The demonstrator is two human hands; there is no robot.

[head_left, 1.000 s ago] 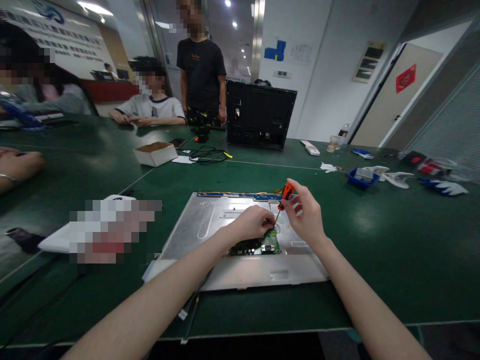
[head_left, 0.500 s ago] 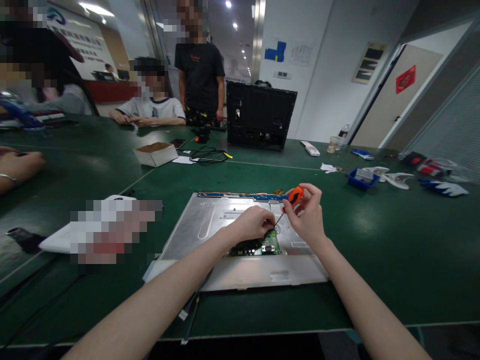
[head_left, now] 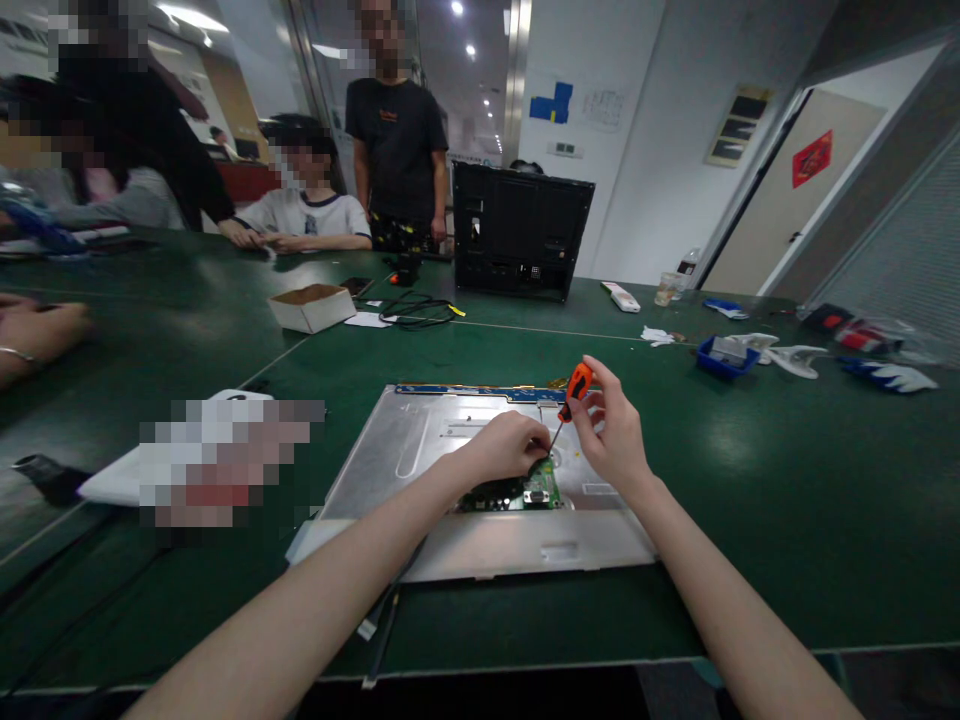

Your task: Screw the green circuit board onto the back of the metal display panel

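We find the whole matter at the far right corner of the board (head_left: pixel 545 478), where the tip of the screwdriver (head_left: pixel 577 388) meets the left fingertips. The tool's long axis slants: its orange and black handle stands high and to the right, and its thin shaft runs down and leftward to the board. The right hand (head_left: pixel 616 440) has the handle, thumb and fingers curled round it. The left hand (head_left: pixel 506 445) is nearer the tip, fingers bunched just beside it (whether they pinch a screw or merely steady the shaft, we cannot tell). So we see the hands face each other across the shaft, the left low over the board, the right higher. The board sits on the metal panel (head_left: pixel 375 440), partly under the left hand, and the panel lies flat on the green tabletop (head_left: pixel 757 510).
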